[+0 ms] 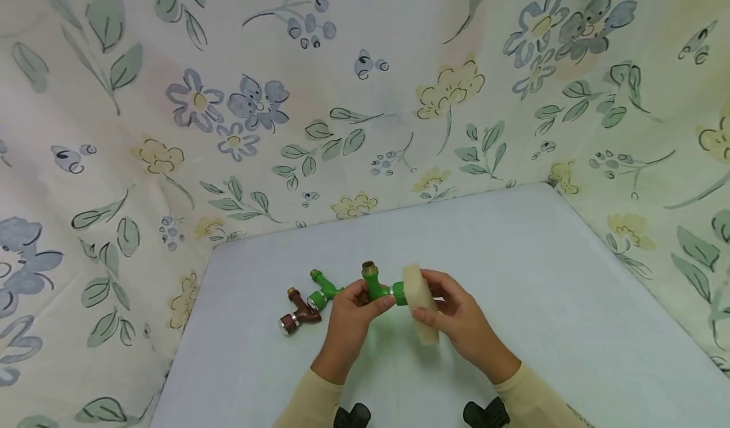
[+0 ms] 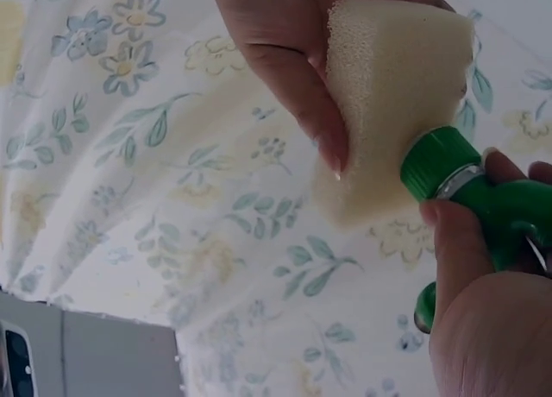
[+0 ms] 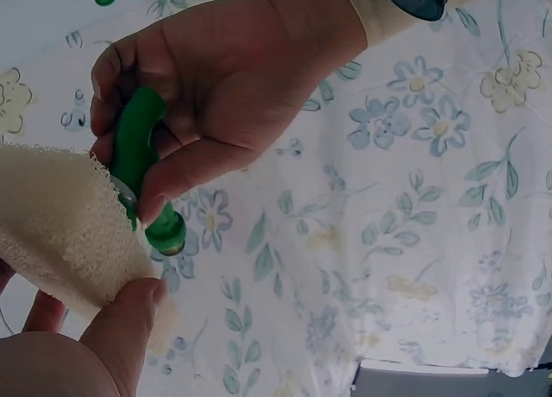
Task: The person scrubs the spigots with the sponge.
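Observation:
My left hand (image 1: 352,323) grips a green tap (image 1: 372,280) by its body, thumb in front and fingers behind. The tap's brass-tipped threaded end points up, and its ribbed green collar (image 2: 440,161) faces right, against a cream sponge (image 1: 421,307). My right hand (image 1: 459,317) pinches that sponge between thumb and fingers. In the left wrist view the collar's end meets the sponge's flat face. The right wrist view shows the sponge (image 3: 65,220) covering the collar's front, with the left hand (image 3: 216,91) curled round the tap.
Left of the hands, a second green tap (image 1: 324,288) and a brown tap (image 1: 300,314) lie close together on the white table (image 1: 570,301). A floral cloth (image 1: 365,98) hangs behind the table and along its sides.

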`<action>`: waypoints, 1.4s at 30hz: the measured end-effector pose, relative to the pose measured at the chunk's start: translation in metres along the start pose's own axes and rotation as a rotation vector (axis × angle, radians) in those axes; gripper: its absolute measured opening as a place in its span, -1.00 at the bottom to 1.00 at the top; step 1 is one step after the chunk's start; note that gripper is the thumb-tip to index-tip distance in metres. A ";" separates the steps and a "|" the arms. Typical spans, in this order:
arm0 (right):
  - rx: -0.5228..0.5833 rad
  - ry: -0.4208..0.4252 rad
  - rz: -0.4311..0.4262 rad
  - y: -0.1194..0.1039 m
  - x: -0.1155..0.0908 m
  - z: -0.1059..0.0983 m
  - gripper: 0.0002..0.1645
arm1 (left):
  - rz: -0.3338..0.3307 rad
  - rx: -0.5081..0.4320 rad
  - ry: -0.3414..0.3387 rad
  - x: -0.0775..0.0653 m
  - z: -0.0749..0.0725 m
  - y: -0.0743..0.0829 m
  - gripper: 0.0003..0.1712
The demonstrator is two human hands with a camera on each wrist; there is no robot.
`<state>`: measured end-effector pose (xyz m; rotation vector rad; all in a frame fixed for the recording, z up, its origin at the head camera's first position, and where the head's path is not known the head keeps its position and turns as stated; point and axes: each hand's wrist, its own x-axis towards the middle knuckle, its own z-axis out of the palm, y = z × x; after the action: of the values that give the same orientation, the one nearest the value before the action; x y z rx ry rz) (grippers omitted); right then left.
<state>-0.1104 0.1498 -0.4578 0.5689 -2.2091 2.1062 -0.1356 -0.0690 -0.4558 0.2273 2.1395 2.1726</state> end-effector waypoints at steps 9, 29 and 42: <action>0.118 0.001 0.172 0.010 -0.004 -0.002 -0.54 | 0.030 -0.090 -0.136 -0.005 0.001 0.006 -0.63; -0.052 -0.091 -0.075 -0.021 -0.006 0.005 -0.33 | -0.041 0.326 0.277 -0.019 -0.057 -0.048 -0.52; -0.057 -0.068 -0.050 -0.001 -0.006 -0.001 -0.32 | -0.106 0.590 0.267 -0.028 -0.081 -0.058 -0.74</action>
<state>-0.1043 0.1519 -0.4581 0.6942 -2.2565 2.0229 -0.1243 -0.1528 -0.5158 -0.1513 2.8206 1.5338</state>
